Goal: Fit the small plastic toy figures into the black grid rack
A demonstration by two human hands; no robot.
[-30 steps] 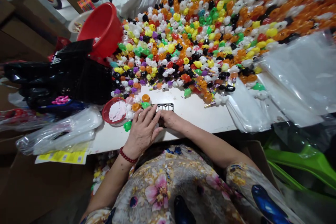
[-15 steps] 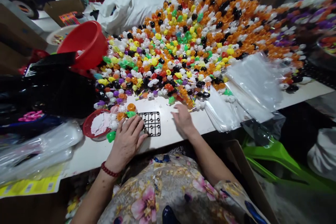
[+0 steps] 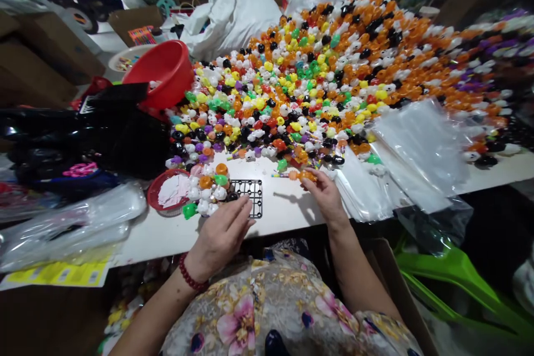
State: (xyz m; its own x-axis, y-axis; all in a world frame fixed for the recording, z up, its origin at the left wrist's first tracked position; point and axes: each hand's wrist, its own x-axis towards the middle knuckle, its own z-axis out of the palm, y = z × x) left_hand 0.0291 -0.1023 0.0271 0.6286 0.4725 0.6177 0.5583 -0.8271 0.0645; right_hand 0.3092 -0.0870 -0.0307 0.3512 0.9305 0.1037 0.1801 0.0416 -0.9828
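Observation:
My right hand (image 3: 330,200) is closed, thumb and fingers pinching a pencil with an orange topper (image 3: 305,176) just above the white table (image 3: 287,217). Its thin multicoloured end points left. My left hand (image 3: 225,233) has its fingers stretched out, over the near left part of a black plastic grid (image 3: 257,194). Nothing shows in that hand. Left of the grid lies a cluster of small toppers (image 3: 205,194), mostly white with some orange and green. Beside them stands a red basket (image 3: 153,192) holding pale paper slips (image 3: 173,190).
A large heap of colourful toppers (image 3: 300,83) covers the back of the table. Clear plastic bags (image 3: 421,139) lie at right, more plastic sleeves (image 3: 83,228) at left. A red tub (image 3: 162,72) and black bags (image 3: 129,128) stand at back left. A green chair (image 3: 454,278) is below right.
My right hand has moved right and now pinches the orange-topped pencil. My left hand has come back from the toppers and grid edge towards me. The view has shifted slightly.

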